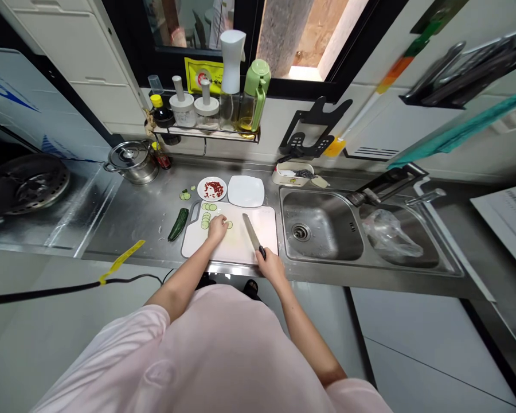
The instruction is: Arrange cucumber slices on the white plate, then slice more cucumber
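Observation:
My right hand (270, 267) grips the black handle of a kitchen knife (252, 232). The blade points away from me over the right part of a white cutting board (241, 252). On the board's left half, my left hand (217, 229) has its fingers bent and drawn together at a cucumber slice (229, 225), which shows beside the fingertips. More cucumber slices (205, 220) lie in overlapping rows left of and beyond that hand. A dark green length of cucumber (178, 224) rests on the steel counter, left of the board.
Behind the board stand a plate of chopped red pieces (200, 189) and a white square plate (246, 191). Cucumber scraps (184, 195) lie nearby. A double sink (322, 198) is at right, with a plastic bag (391, 232). A lidded pot (133, 163) stands left, below a condiment shelf (202, 132).

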Motion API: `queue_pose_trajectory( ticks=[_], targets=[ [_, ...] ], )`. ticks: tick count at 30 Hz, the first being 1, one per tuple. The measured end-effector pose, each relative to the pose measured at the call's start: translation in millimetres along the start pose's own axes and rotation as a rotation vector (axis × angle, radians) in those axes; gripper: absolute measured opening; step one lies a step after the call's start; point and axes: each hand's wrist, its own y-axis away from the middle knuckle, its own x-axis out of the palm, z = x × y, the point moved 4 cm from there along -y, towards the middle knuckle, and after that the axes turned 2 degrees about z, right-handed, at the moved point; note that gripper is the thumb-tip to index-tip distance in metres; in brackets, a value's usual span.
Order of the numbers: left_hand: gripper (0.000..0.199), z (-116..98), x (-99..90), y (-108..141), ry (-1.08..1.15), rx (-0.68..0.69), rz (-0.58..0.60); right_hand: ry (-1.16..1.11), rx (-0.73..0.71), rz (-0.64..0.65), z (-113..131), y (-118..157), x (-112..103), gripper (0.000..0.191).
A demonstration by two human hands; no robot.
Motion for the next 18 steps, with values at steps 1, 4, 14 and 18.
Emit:
queue_pose_trajectory(
  ticks=[1, 4, 14, 18],
  targets=[
    [0.021, 1, 0.1, -1, 0.016, -0.007, -0.001, 0.008, -0.021, 0.006, 2, 3, -1, 0.046],
    [0.02, 5, 0.7, -5, 0.057, -0.02, -0.018, 0.043, -0.074, 0.025, 11, 15, -2, 0.043],
    [0.021, 11, 3.0, -7, 0.091, -0.003, -0.031, 0.114, -0.105, 0.063, 26, 25, 7, 0.042],
    [0.024, 13, 1.0, -6, 0.121, -0.005, -0.03, 0.131, -0.106, 0.059, 26, 24, 9, 0.042]
  ],
)
